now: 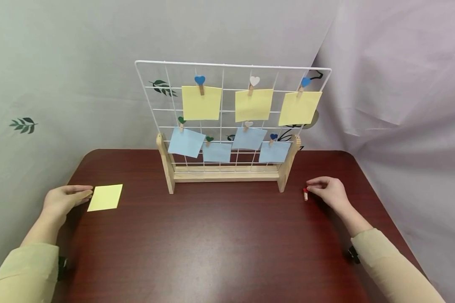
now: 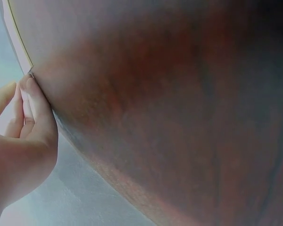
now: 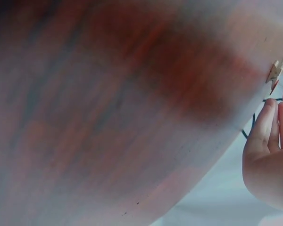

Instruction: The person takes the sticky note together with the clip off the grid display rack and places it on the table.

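My left hand (image 1: 62,200) is at the left side of the table, pinching the left edge of a square yellow sticky note (image 1: 105,198) between thumb and fingers. In the left wrist view, the fingertips meet at the corner of that note (image 2: 20,40). Over on the right, my right hand (image 1: 330,193) pinches a small wooden clothespin (image 1: 306,196) by its red end. The right wrist view shows the clothespin (image 3: 275,71) just beyond the fingertips, its red part partly hidden. Both hands are well apart, on either side of a white wire grid (image 1: 220,110).
The grid stands in a wooden base (image 1: 227,174) on the dark red-brown table (image 1: 220,235). Three yellow notes (image 1: 202,105) hang across its upper part and several blue notes (image 1: 217,152) lower down, held by heart-topped clothespins (image 1: 199,81). Pale cloth (image 1: 79,75) hangs behind.
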